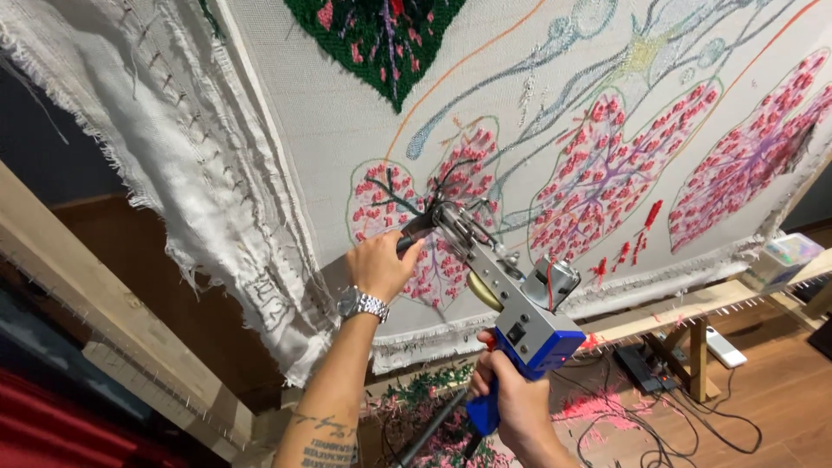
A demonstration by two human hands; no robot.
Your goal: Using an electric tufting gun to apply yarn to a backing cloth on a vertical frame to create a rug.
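The tufting gun is gripped by both the left hand and right hand; it is best kept steady against the cloth.

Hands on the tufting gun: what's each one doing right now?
Left hand: closed on the tufting gun's black front handle.
Right hand: closed on its blue rear grip.

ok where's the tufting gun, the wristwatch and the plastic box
tufting gun (529, 334), head view, on its grey and blue body
wristwatch (361, 304), head view, on the metal band at the left wrist
plastic box (783, 258), head view, on its clear side, at the frame's right end
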